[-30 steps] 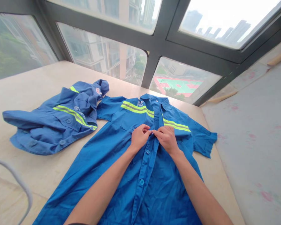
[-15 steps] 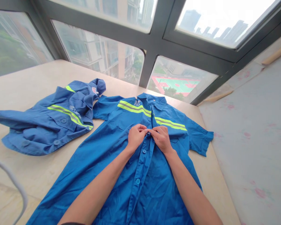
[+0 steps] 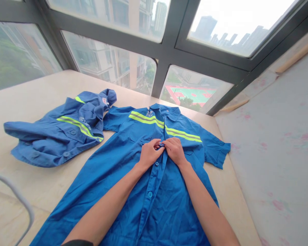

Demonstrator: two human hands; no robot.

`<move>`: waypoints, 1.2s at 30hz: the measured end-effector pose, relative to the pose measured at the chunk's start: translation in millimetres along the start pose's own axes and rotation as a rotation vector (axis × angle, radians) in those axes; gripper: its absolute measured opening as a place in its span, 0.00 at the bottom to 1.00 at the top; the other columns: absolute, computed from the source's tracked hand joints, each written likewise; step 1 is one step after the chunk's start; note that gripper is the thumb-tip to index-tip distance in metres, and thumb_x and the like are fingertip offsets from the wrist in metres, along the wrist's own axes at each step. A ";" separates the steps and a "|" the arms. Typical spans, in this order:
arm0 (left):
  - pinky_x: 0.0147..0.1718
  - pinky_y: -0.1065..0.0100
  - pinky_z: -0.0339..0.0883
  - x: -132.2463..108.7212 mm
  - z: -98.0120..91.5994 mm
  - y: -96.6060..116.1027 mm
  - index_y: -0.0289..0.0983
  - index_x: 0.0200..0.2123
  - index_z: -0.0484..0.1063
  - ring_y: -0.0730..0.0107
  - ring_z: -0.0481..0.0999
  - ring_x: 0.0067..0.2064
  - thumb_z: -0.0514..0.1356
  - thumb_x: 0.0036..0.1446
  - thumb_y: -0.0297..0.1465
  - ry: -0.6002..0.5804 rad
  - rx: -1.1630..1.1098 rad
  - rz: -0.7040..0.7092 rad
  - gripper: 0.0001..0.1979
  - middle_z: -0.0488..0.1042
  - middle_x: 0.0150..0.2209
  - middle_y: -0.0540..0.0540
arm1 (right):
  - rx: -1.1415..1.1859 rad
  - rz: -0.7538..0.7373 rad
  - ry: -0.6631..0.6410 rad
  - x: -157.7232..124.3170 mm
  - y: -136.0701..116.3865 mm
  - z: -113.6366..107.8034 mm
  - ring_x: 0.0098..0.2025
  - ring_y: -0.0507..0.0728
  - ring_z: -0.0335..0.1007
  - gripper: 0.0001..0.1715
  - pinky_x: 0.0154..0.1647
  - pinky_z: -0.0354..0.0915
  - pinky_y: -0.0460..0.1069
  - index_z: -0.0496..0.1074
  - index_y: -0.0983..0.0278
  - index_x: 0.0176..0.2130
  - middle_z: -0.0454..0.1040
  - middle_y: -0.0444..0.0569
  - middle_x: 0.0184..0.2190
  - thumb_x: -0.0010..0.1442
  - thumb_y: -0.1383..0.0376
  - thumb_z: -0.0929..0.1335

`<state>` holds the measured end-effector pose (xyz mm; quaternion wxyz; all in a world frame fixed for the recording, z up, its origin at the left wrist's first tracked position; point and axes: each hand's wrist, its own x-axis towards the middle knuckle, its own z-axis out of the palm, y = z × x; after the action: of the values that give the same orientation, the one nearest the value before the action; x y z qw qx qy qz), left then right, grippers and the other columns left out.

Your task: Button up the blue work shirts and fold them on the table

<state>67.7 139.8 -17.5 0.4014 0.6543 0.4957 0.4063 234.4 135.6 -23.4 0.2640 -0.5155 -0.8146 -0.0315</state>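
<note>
A blue short-sleeved work shirt [image 3: 184,194] lies spread out front side up, its collar away from me and yellow-grey reflective stripes across the chest. Both my hands meet at its front placket, just below the stripes. Between the fingertips shows a blue button [image 3: 161,145]. My left hand [image 3: 150,153] pinches the placket cloth at the button's left side. From the right, my right hand [image 3: 174,150] pinches the shirt's edge by the same button. Lower on the placket sit two more buttons, the nearer one [image 3: 150,194] in plain view. Part of the pinched cloth is hidden by my fingers.
A second blue work shirt [image 3: 50,136] lies crumpled to the left on the beige surface [image 3: 10,106]. A pale curved cable or tube [image 3: 20,201] is at the lower left. Grey-framed windows [image 3: 166,51] stand behind, and a flower-patterned wall [image 3: 277,164] rises on the right.
My fingertips have shifted slightly around the button, which shows more clearly between them now. The view has tilted a little; both shirts lie as before.
</note>
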 end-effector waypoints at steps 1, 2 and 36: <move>0.43 0.66 0.76 -0.6 0.8 -0.7 0.39 0.46 0.76 0.66 0.82 0.39 0.64 0.52 0.28 0.008 0.024 0.005 0.17 0.82 0.39 0.47 | 0.009 0.001 0.000 0.0 0.4 0.3 0.42 0.58 0.68 0.14 0.47 0.59 0.53 0.78 0.60 0.41 0.77 0.50 0.36 0.66 0.70 0.63; 0.43 0.66 0.76 -0.8 1.5 -1.3 0.39 0.46 0.76 0.67 0.82 0.40 0.63 0.52 0.25 0.015 0.041 0.008 0.17 0.82 0.40 0.47 | 0.018 0.002 0.001 0.2 0.5 0.4 0.42 0.58 0.68 0.13 0.47 0.59 0.53 0.78 0.60 0.41 0.77 0.50 0.36 0.66 0.69 0.64; 0.45 0.64 0.71 2.6 2.5 -5.2 0.37 0.43 0.74 0.64 0.78 0.43 0.55 0.55 0.21 0.007 0.180 0.094 0.14 0.80 0.40 0.46 | 0.228 0.037 0.178 -2.4 -4.3 -2.3 0.51 0.61 0.69 0.05 0.54 0.63 0.58 0.74 0.60 0.38 0.75 0.52 0.48 0.62 0.65 0.67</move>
<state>68.8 143.1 -22.9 0.3199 0.7089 0.5004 0.3805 232.5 130.9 -21.6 0.3924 -0.4921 -0.7768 0.0206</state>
